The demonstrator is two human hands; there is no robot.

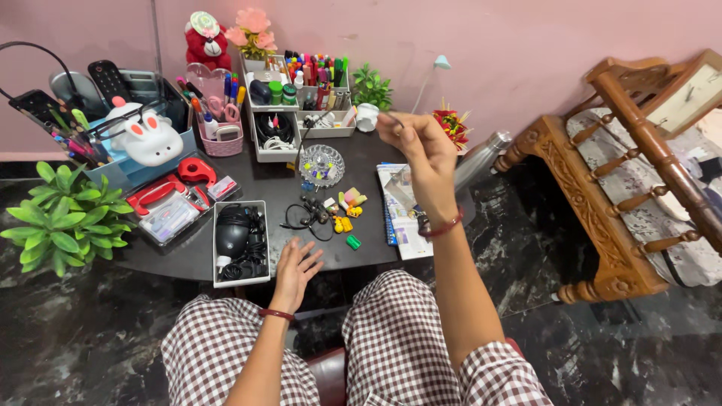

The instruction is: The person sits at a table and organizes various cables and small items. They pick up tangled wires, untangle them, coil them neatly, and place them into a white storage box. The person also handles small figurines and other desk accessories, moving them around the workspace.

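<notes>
My right hand (419, 154) is raised above the dark table (188, 256), fingers pinched on a thin black cable (342, 119). The cable runs left from my fingertips, then drops toward a glass bowl (321, 164). My left hand (295, 271) rests at the table's near edge, fingers spread and holding nothing. Just beyond it lie tangled black earphones (308, 216) and small coloured trinkets (346, 212). A white tray (216, 280) of black gadgets and cords sits just left of my left hand.
A folded newspaper (400, 218) lies under my right forearm, a steel bottle (481, 159) beside it. White organisers with pens (301, 98), a red tape dispenser (197, 171) and a rabbit-shaped holder (150, 139) crowd the back. A leafy plant (64, 218) stands left, a wooden chair (624, 195) right.
</notes>
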